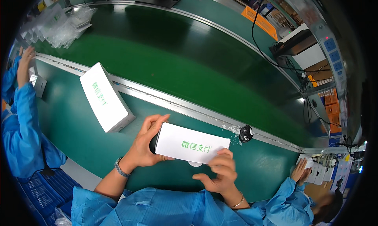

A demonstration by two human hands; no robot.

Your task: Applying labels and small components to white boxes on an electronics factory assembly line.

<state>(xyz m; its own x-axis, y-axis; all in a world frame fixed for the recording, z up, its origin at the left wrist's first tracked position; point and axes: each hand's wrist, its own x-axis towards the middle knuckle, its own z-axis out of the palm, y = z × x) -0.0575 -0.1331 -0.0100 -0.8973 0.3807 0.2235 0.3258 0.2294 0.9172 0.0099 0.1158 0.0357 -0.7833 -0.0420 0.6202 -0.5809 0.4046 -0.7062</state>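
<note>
My left hand [143, 145] is closed around the left end of a white carton [185, 141] with green lettering, its fingers at the top edge and thumb underneath. The carton is held tilted above the green workbench. My right hand [221, 171] is at its lower right corner, the slightly blurred fingers touching or nearly touching it and the thumb spread away. A small round white piece [195, 164] shows below the carton's bottom edge; I cannot tell whether it is attached. Farther left, a larger white box [105, 96] with similar green lettering lies against the metal rail.
A green conveyor belt [165, 56] runs beyond the metal rail [169, 104]. Beside the rail lie a black crumpled lump [246, 134] and white scraps [235, 131]. Clear plastic bags [65, 27] sit at far left. Co-workers in blue sleeves [27, 119] handle white boxes on both sides.
</note>
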